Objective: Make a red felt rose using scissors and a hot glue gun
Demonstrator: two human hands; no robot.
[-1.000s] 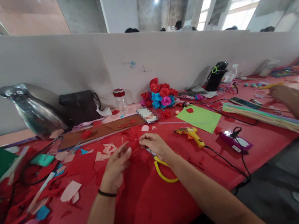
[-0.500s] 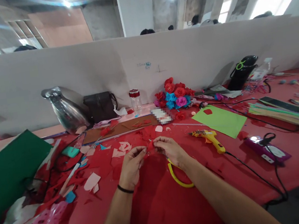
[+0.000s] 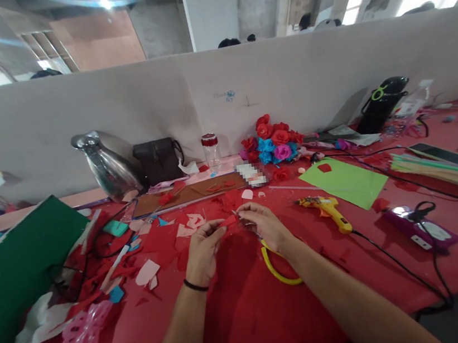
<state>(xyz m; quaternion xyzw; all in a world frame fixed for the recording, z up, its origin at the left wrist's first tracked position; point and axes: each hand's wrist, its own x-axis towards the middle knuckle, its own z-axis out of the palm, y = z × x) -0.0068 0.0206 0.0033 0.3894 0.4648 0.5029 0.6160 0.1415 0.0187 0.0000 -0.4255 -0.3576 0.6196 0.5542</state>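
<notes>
My left hand (image 3: 203, 251) is closed in a pinch on a small red paper piece (image 3: 229, 221), which spans the gap to my right fingertips. My right hand (image 3: 263, 228) is closed too, its thumb and fingers together at the paper's right end. A thin greyish thing (image 3: 235, 213) pokes out from those right fingertips, too small to name. Under my right wrist lie scissors with yellow handles (image 3: 272, 268) on the red tabletop (image 3: 249, 326); their blades are mostly hidden. Both hands hover just above the table.
Right of my hands lie a yellow glue gun (image 3: 327, 213), a green sheet (image 3: 351, 186) and a purple power strip (image 3: 420, 229) with cords. Behind stand paper flowers (image 3: 278, 140), a jar (image 3: 211, 152) and a steel jug (image 3: 106, 168). Paper scraps (image 3: 147, 272) and a dark green board (image 3: 26, 271) are left.
The red paper now shows flatter and longer between my fingertips, and the thin greyish thing is plainer at my right fingers. The view has turned slightly left.
</notes>
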